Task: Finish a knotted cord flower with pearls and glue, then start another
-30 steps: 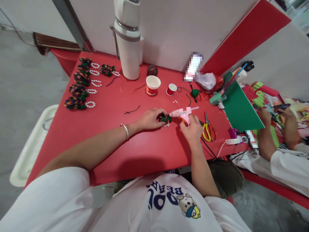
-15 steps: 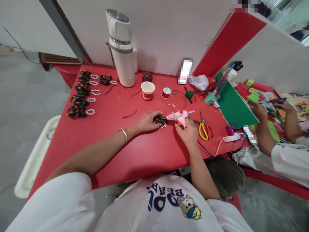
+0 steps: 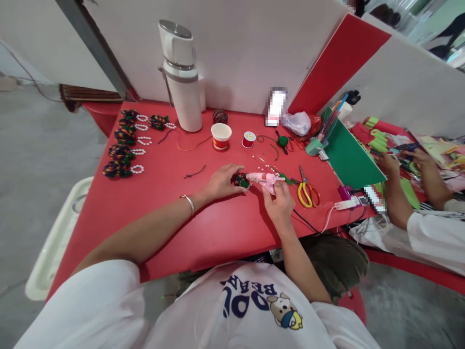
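A red bench point(image 3: 163, 213) is seen. Along its left edge a row of yarn ornaments with pearl loops point(image 3: 121, 145) is laid out. At the far edge a white flask point(image 3: 183, 92) is stood upright, with a yarn ball point(image 3: 220, 116), a paper cup point(image 3: 221, 135) and a red thread spool point(image 3: 248, 139) near it. A short dark cord point(image 3: 195, 172) is left towards the middle, where a single yarn ornament point(image 3: 240, 181) is set. Near the right edge yellow-handled scissors point(image 3: 304, 191) are laid, and a green board point(image 3: 350, 155) is placed at that edge.
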A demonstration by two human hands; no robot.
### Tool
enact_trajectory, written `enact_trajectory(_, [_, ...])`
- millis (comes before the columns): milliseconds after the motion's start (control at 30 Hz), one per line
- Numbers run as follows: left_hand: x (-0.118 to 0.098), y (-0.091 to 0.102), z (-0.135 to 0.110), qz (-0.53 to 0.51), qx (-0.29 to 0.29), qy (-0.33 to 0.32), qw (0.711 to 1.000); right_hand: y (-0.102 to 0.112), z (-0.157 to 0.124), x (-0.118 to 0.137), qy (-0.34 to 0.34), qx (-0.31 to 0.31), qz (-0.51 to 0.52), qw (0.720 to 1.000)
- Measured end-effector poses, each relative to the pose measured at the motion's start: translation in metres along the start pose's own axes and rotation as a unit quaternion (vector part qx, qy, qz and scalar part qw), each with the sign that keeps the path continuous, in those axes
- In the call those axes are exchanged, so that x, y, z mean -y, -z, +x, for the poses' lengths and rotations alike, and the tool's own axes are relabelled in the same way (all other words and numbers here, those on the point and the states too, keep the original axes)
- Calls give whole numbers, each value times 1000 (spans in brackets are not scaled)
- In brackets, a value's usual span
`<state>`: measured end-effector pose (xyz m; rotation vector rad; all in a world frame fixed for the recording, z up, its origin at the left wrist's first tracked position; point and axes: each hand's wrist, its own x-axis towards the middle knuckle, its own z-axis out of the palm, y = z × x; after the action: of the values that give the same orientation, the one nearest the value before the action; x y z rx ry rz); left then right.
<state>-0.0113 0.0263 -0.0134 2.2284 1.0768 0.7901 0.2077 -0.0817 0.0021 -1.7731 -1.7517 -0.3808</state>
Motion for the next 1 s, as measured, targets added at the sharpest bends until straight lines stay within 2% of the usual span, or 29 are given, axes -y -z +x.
enact_trajectory(133, [0, 0, -2, 4, 3, -20, 1000, 0, -5, 2, 17, -13, -16, 1000])
enact_trajectory(600, [-3, -2, -1, 45, 15, 27, 999, -3, -21, 2, 55, -9, 23, 998])
enact_trajectory(800, [-3, -1, -2, 40, 20, 29, 999, -3, -18, 2, 59, -45, 36, 997])
enact_trajectory(1000, [-3, 0, -2, 28, 15, 18, 999, -7, -18, 1, 35, -4, 32, 999])
